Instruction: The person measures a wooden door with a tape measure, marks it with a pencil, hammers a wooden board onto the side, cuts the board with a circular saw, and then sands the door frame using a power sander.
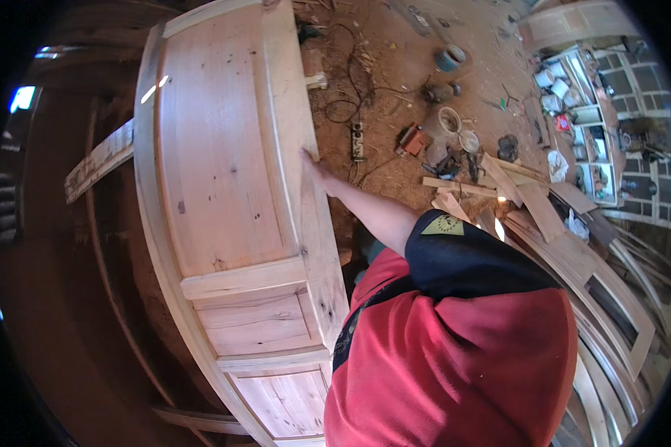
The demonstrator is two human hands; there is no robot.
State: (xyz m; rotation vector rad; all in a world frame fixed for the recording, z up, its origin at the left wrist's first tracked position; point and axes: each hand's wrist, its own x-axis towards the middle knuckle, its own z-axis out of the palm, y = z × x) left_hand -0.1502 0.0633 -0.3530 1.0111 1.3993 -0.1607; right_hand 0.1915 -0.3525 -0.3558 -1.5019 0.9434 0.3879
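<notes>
A large panelled door (209, 149) of pale bare wood lies face up, running from the top of the view to the bottom. Knots dot its long upper panel, and two smaller panels sit below. My right hand (319, 176) is at the door's right edge, fingers over the top of the frame and closed on it; part of the hand is hidden at the edge. My bent right arm reaches out from a dark sleeve, and my red shirt covers the lower middle. My left hand is out of the picture.
On the dusty, shaving-strewn floor are a power strip (358, 141) with cables, an orange-red tool (411, 140), a blue tin (449, 57) and a white bucket (449, 120). Planks (540, 211) and frames pile up at right, near shelves (590, 141) of containers. A board (101, 162) juts out left.
</notes>
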